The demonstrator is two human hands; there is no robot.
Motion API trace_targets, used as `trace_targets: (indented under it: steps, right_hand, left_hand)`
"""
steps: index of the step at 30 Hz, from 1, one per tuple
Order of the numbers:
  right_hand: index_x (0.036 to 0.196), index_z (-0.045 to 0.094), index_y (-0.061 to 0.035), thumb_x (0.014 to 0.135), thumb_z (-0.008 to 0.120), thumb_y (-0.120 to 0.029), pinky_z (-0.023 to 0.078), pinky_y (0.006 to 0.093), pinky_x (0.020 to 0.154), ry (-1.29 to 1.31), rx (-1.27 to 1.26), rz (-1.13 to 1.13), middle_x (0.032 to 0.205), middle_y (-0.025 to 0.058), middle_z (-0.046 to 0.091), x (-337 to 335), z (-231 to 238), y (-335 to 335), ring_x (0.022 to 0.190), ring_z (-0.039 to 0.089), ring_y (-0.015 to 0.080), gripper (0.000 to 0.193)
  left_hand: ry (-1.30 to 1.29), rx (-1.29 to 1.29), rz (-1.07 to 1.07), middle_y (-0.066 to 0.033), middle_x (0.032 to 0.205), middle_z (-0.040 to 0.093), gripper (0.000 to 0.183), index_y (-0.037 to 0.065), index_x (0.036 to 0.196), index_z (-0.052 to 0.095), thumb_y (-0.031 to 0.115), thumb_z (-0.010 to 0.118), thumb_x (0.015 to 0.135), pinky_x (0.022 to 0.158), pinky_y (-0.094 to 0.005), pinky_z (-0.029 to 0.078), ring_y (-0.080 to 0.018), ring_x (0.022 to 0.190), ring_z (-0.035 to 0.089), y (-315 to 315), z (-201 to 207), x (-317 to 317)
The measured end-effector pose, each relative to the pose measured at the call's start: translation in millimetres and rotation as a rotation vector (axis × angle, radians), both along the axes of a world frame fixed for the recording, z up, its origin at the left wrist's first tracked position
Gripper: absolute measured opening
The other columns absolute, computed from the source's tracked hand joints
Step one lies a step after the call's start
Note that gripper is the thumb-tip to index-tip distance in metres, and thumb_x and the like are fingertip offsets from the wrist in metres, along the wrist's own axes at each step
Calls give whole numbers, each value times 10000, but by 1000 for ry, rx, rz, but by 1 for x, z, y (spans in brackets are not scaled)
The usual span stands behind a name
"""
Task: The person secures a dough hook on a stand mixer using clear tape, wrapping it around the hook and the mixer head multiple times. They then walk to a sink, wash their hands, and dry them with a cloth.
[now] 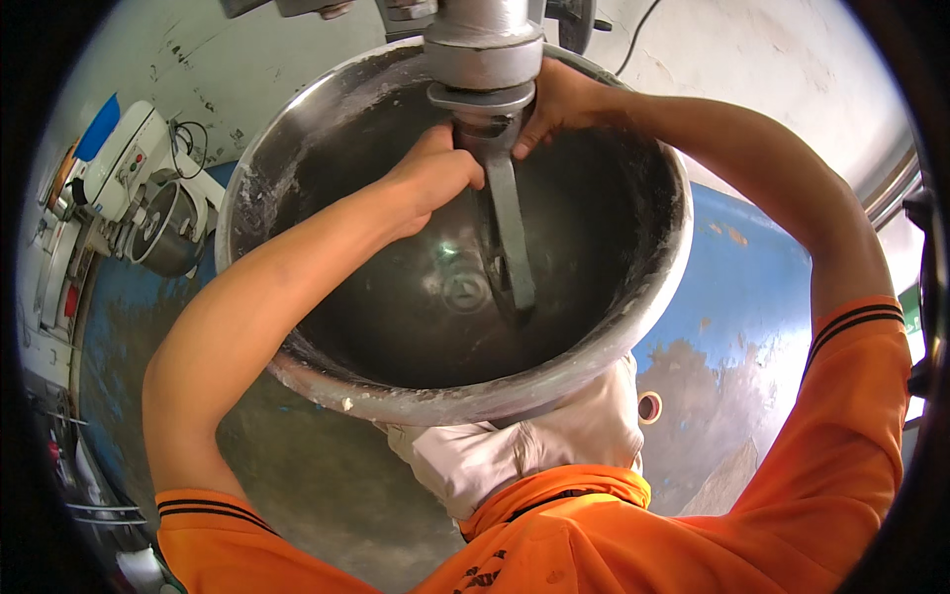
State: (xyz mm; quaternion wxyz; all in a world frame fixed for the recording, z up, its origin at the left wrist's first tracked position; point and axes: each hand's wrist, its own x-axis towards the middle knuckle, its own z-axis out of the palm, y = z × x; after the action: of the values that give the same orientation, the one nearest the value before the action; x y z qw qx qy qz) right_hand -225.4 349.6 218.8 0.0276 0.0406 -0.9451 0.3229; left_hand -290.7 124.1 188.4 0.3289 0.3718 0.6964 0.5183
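Observation:
A large steel mixing bowl [653,297] stands in front of me, its inner wall and rim smeared with pale residue. Down into it from the mixer's grey shaft housing [483,59] hangs a metal beater [510,228], seen nearly edge-on. My left hand [435,178] is closed round the beater's upper part from the left, its fingertips partly hidden. From the right, my right hand [566,104] grips the top of the beater just below the housing, thumb pointing down along it; its other fingers are hidden behind.
At the far left sits a smaller white mixer [124,163] with its own steel bowl [168,233]. A roll of tape [649,407] lies on the worn blue and grey floor [732,287], right of my legs. Behind the big bowl rises a stained pale wall [732,49] with a dark cable.

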Motion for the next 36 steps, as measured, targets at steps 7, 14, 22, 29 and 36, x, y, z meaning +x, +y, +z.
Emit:
trace_targets:
  steps: [7,14,22,29,36]
  right_hand:
    - [950,709,70,680,916,-300,591,318,614,-458,1,8,837,163,717,-1,-3,10,761,710,212,503]
    - [1070,654,119,675,915,-305,618,366,633,-207,255,12,931,161,729,6,-15,-16,812,733,255,636]
    - [1028,678,42,729,846,-164,581,314,616,-489,-299,-253,915,139,729,-3,-7,5,791,738,237,400]
    - [1050,642,62,810,544,141,602,405,734,-518,-790,-322,1074,186,630,-3,-41,-26,942,651,324,271]
    - [1037,639,47,828,482,140,609,406,690,-411,-697,-502,1017,184,605,-4,-37,-40,882,638,312,277]
  left_hand:
    - [24,-19,113,-69,1275,553,625,28,1388,435,-54,553,779,948,-295,379,-168,1105,504,-2,-3,-5]
    - [-191,-110,31,-175,1313,530,676,-58,1428,372,-71,541,774,1028,-340,394,-229,1170,521,0,-11,-13]
    - [-303,13,142,-201,1234,547,780,-77,1478,219,-112,504,753,957,-322,448,-246,1106,576,0,-25,-12]
    - [-298,-51,17,-123,1268,528,709,14,1427,333,-71,540,754,959,-351,370,-224,1154,517,4,-37,-15]
    - [-338,-72,-12,-37,1107,589,404,48,1182,560,-14,584,784,879,-339,353,-149,1021,492,5,-32,-16]
